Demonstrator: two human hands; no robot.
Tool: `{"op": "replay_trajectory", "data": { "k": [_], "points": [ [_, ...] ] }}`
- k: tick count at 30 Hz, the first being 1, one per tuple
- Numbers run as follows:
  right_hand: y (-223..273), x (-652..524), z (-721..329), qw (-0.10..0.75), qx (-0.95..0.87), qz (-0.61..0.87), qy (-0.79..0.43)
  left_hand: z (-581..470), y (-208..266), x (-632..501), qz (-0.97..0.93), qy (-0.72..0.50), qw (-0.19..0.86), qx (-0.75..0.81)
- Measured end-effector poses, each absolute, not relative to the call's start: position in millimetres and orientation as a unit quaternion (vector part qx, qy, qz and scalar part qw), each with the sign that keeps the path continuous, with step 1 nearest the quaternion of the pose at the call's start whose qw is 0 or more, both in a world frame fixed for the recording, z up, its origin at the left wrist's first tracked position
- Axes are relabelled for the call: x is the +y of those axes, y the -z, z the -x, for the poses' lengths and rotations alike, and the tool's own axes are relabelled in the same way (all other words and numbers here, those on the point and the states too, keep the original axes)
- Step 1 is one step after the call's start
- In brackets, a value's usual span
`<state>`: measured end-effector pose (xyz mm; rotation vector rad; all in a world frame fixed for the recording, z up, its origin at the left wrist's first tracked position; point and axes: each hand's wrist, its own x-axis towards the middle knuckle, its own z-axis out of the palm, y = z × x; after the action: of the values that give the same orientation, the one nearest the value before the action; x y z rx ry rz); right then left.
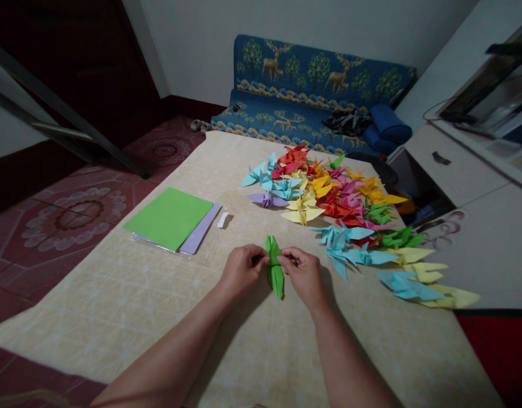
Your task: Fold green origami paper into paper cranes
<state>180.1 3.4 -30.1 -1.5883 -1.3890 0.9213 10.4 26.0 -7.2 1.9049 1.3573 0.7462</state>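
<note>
Just below the centre of the frame, a green folded paper (pixel 276 280) was pinched from either side by the left hand (pixel 245 269) and the right hand (pixel 304 276). Paper birds (pixel 343 208) were spread over the tabletop (pixel 150 311) at right, and a green sheet (pixel 170 218) was laid over purple paper (pixel 202 229) at left.

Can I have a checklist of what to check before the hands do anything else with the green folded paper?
1. Left hand pinching the green folded paper: ok.
2. Right hand pinching its other side: ok.
3. Folded paper birds apart from both hands: ok.
4. Flat paper stack apart from both hands: ok, off to the left.
5. Creases neatly lined up: cannot tell, too small to see.
</note>
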Motion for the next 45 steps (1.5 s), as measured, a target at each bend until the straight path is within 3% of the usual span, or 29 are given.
{"op": "replay_trajectory", "data": {
  "k": [9,23,34,45],
  "points": [
    [31,-2,-183,0.413,-0.564,0.612,-0.371,-6,14,21,-0.749,-0.325,0.352,0.458],
    [26,2,-174,0.396,-0.555,0.667,-0.3,-17,7,21,-0.727,-0.31,0.303,0.533],
    [15,-3,-165,0.294,-0.619,0.722,-0.1,-20,7,22,-0.714,-0.313,0.297,0.551],
    [9,4,-162,0.261,-0.608,0.739,-0.129,-20,11,21,-0.711,-0.319,0.3,0.55]
  ]
}}
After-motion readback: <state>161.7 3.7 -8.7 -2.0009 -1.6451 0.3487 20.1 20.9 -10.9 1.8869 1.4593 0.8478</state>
